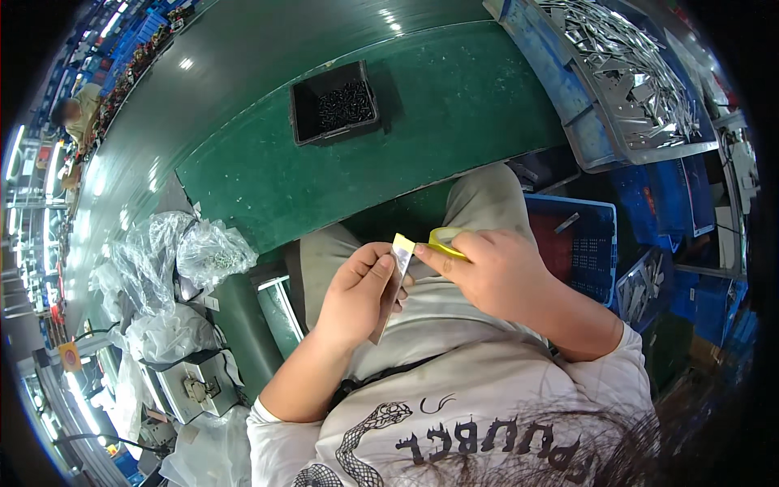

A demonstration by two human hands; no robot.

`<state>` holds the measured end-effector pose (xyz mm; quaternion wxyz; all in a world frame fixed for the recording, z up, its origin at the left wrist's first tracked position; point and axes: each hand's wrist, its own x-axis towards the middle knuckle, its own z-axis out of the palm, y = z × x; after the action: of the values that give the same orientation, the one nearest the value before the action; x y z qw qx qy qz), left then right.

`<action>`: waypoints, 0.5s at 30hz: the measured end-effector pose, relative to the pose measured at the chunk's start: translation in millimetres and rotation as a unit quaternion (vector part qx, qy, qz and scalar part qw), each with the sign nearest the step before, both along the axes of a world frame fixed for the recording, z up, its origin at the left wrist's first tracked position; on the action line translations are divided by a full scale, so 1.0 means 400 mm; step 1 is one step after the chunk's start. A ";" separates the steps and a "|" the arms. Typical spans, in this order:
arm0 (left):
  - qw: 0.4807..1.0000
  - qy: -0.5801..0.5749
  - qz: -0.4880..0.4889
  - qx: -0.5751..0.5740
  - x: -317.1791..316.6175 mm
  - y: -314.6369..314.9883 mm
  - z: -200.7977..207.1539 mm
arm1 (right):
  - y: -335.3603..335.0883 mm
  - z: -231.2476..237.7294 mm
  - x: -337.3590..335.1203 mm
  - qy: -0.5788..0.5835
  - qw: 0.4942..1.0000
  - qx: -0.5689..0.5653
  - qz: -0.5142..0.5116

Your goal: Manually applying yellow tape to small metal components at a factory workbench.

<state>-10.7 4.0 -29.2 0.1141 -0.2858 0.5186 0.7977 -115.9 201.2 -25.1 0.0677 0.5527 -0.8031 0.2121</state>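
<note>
Head view: a slim strip and a yellow tape roll in two bare hands

Nearest to me is a white shirt (487, 390) with a dark snake print. Just beyond it, above the lap, I see the left hand (357, 288) with its grip pinching a flat silvery strip (398, 277) between thumb and fingers. The strip is tilted, its upper end covered by a yellow patch (403, 243). The right hand (503, 268) has its grip closed around a yellow tape roll (443, 241); its index fingertip lies at the yellow patch, though I cannot tell whether it touches. Beneath both hands are grey trousers (487, 199).

To the left, I note clear plastic bags (215, 252); to the right, below bench level, a blue basket (599, 264). Farther out, on the green bench (462, 89), stands a black bin (306, 109) holding small black parts (347, 104). At the upper right, a blue crate (591, 134) is heaped with silvery metal strips (649, 101). Farthest, at the upper left, I make out another person (83, 118), small and blurred.
</note>
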 end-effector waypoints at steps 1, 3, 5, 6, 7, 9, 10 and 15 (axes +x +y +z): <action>1.000 0.005 0.004 0.007 0.003 0.002 -0.005 | -0.001 -0.004 0.001 -0.001 1.000 0.000 0.001; 1.000 -0.002 0.011 0.017 0.004 0.002 -0.008 | -0.006 -0.016 0.004 0.008 0.999 -0.035 0.006; 0.979 0.141 -0.057 0.136 0.011 -0.012 -0.038 | -0.004 0.000 0.006 0.012 0.999 -0.028 0.016; 0.980 0.145 -0.058 0.122 0.015 -0.005 -0.039 | -0.002 0.007 0.006 0.017 0.999 -0.021 0.025; 0.980 0.144 -0.057 0.122 0.015 -0.006 -0.036 | -0.002 0.008 0.005 0.017 0.999 -0.021 0.026; 0.981 0.119 -0.081 0.132 0.015 -0.008 -0.031 | 0.001 0.012 0.005 0.022 0.999 -0.037 0.034; 0.981 0.118 -0.082 0.133 0.015 -0.006 -0.027 | 0.001 0.015 0.005 0.021 0.999 -0.037 0.033; 0.994 0.105 -0.028 -0.011 0.012 0.033 -0.010 | -0.002 0.009 0.000 0.034 0.999 -0.035 0.017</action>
<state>-6.1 17.3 -33.4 0.0782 -0.1865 0.5443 0.8142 -116.1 200.6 -21.4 0.1102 0.5704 -0.7830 0.2223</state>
